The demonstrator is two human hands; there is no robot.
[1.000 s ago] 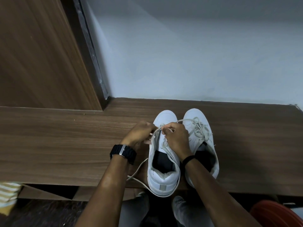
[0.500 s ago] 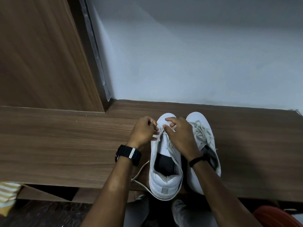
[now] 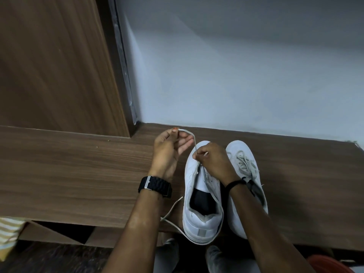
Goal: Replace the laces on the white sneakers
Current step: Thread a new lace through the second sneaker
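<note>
since half a second ago the left hand (image 3: 170,148) has lifted away from the left sneaker (image 3: 201,192), thumb and forefinger pinching the lace (image 3: 194,140) and drawing it out; right hand (image 3: 213,161) stays curled on the eyelets, steadying; unlacing looks part done; both white sneakers stand side by side on the wooden shelf (image 3: 78,174), the right sneaker (image 3: 246,174) still laced.

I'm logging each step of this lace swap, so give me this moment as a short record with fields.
surface: wooden shelf
left sneaker: lace partly pulled out
right sneaker: laced
left hand: pinches lace, raised
right hand: grips lace at the eyelets
loose lace end: trails off shelf edge
</note>
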